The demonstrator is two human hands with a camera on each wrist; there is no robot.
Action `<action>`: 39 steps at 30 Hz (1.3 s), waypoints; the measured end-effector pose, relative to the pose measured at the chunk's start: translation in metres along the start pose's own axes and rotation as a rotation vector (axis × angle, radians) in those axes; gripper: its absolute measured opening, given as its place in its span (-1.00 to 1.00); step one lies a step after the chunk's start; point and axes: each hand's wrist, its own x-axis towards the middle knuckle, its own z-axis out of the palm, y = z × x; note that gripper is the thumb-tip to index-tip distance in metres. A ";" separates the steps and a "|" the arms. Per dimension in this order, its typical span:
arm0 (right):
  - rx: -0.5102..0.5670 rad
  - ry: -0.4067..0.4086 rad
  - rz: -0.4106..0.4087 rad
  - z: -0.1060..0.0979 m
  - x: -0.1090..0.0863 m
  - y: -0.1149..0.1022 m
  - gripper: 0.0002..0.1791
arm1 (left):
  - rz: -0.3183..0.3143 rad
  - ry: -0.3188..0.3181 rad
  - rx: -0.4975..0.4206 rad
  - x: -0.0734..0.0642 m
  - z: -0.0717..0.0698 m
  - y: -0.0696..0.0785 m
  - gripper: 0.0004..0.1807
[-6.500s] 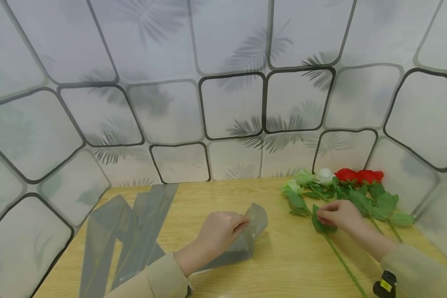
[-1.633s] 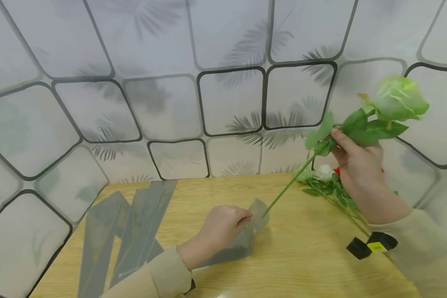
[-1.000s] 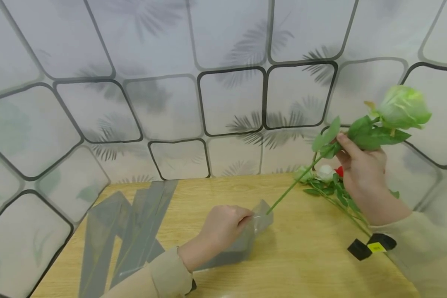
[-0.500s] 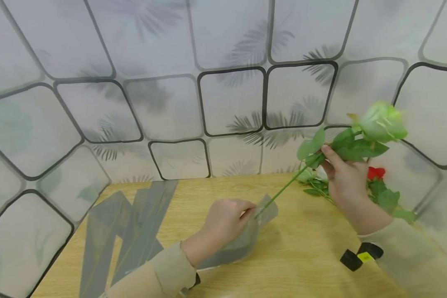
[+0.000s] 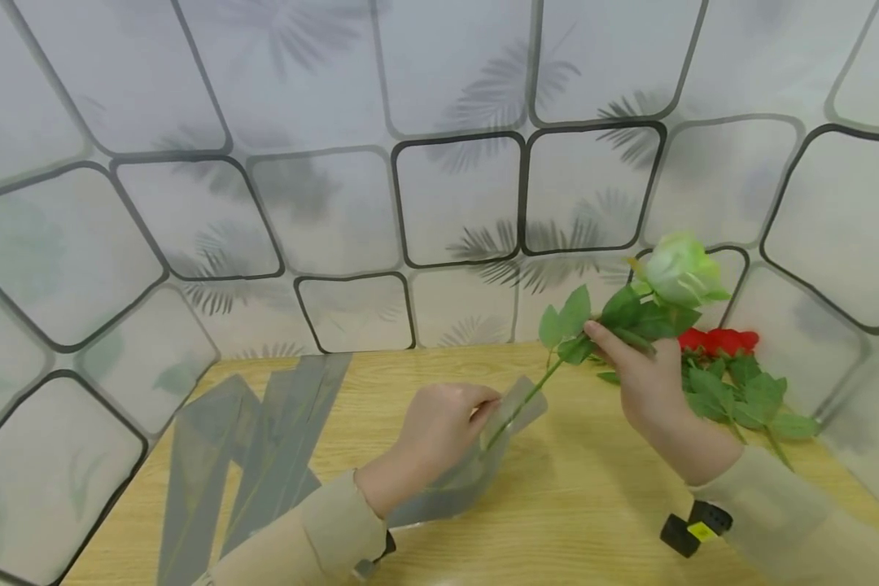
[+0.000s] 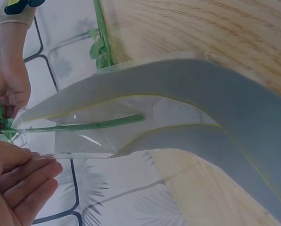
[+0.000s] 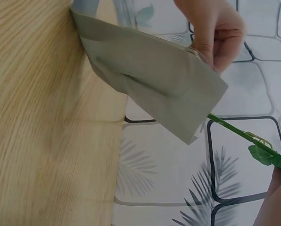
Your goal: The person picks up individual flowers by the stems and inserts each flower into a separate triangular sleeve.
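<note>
Pale walls [image 5: 457,203] printed with dark rounded squares and grey fern leaves stand behind the far edge of a light wood-grain table [image 5: 579,521]. Over its middle, the person's left hand [image 5: 439,427] pinches the mouth of a grey-and-clear plastic sleeve [image 5: 447,496]; the right hand [image 5: 655,403] grips a pale-green rose [image 5: 677,277] among its leaves, stem end inside the sleeve. Flat grey sleeves [image 5: 274,456] lie toward the left edge, red roses [image 5: 718,341] near the far right corner.

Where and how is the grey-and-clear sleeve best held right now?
I'd pinch the sleeve by its open end's edge, from the left, where the left grip is: it bends along its length, and the green rose slants in from the right.
</note>
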 end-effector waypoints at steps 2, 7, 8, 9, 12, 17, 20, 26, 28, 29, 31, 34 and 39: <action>-0.047 -0.010 -0.029 0.001 -0.002 0.002 -0.56 | -0.004 0.002 -0.002 0.001 0.000 0.000 -0.92; -0.084 -0.074 -0.090 0.001 -0.007 0.007 -0.50 | -0.009 -0.003 -0.009 0.002 -0.002 -0.001 -0.92; -0.081 -0.093 -0.095 0.001 -0.007 0.008 -0.52 | -0.006 -0.003 -0.005 0.003 -0.002 -0.002 -0.92; -0.088 -0.110 -0.102 0.000 -0.008 0.009 -0.54 | -0.004 -0.002 -0.001 0.003 -0.003 -0.002 -0.92; -0.123 -0.137 -0.106 0.000 -0.010 0.013 -0.60 | -0.003 0.003 0.008 0.006 -0.006 -0.004 -0.93; -0.195 -0.154 -0.051 0.001 -0.012 0.019 -0.67 | -0.007 0.009 0.002 0.009 -0.010 -0.004 -0.94; -0.242 -0.171 -0.012 0.003 -0.013 0.021 -0.69 | -0.011 0.006 0.018 0.010 -0.012 -0.003 -0.94; -0.328 -0.240 0.013 0.004 -0.015 0.027 -0.78 | -0.004 0.009 0.028 0.011 -0.013 -0.003 -0.93; -0.339 -0.265 0.013 0.005 -0.016 0.030 -0.80 | 0.002 0.014 0.024 0.012 -0.013 -0.003 -0.93; -0.330 -0.276 0.011 0.005 -0.016 0.032 -0.82 | 0.004 0.017 0.027 0.012 -0.013 -0.003 -0.93; -0.318 -0.283 0.008 0.005 -0.016 0.035 -0.85 | 0.006 0.017 0.026 0.013 -0.013 -0.003 -0.93; -0.302 -0.282 0.013 0.007 -0.016 0.038 -0.88 | 0.005 0.017 0.021 0.015 -0.014 -0.002 -0.92; -0.390 -0.272 0.051 0.010 -0.016 0.039 -0.85 | 0.022 0.005 0.025 0.018 -0.017 0.000 -0.91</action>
